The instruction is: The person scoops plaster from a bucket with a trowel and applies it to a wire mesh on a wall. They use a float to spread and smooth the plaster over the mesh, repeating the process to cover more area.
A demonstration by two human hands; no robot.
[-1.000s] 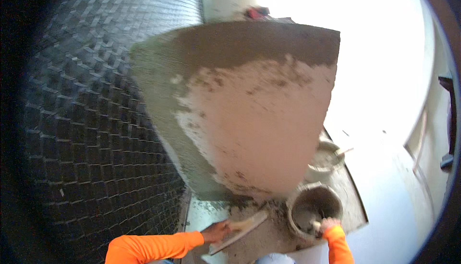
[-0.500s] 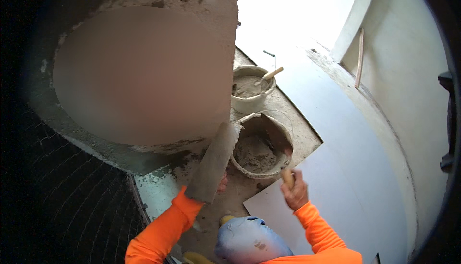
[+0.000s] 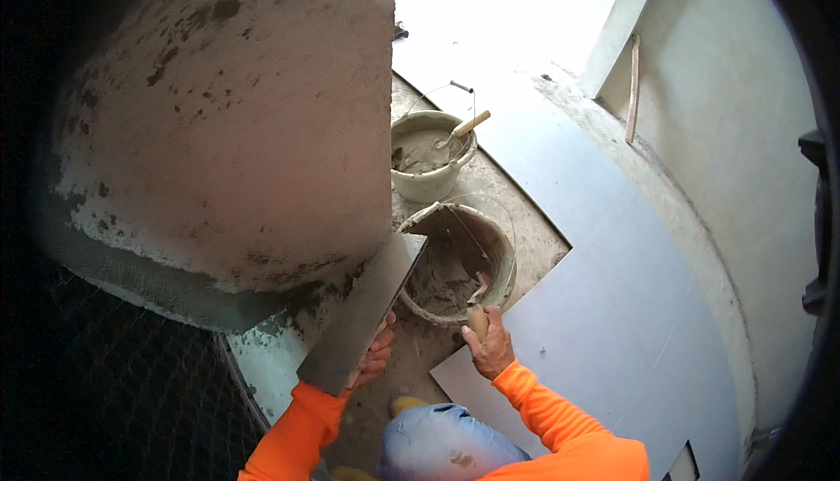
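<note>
My left hand (image 3: 376,359) grips a long rectangular plastering trowel (image 3: 363,315) from beneath, its broad grey face turned up. The far end of that plate overlaps the left rim of the nearer mortar bucket (image 3: 500,249). My right hand (image 3: 493,347) is closed around the wooden handle of a pointing trowel (image 3: 477,322) at the bucket's near right rim. This trowel's metal end reaches inside, where most of its blade is hard to make out. Grey mortar (image 3: 437,284) coats the bucket's inside and lies at its bottom.
A second mortar bucket (image 3: 424,185) stands behind, with another wooden-handled trowel (image 3: 471,125) in it. A partly plastered surface (image 3: 219,149) rises at left above dark mesh (image 3: 149,367). Pale sheets (image 3: 604,306) cover the floor at right; a wooden strip (image 3: 633,87) leans against the far wall.
My right hand has moved left along the bucket's near side, and the pointing trowel's blade shows less. The plate in my left hand is slightly lower and further left. The whole view has shifted.
</note>
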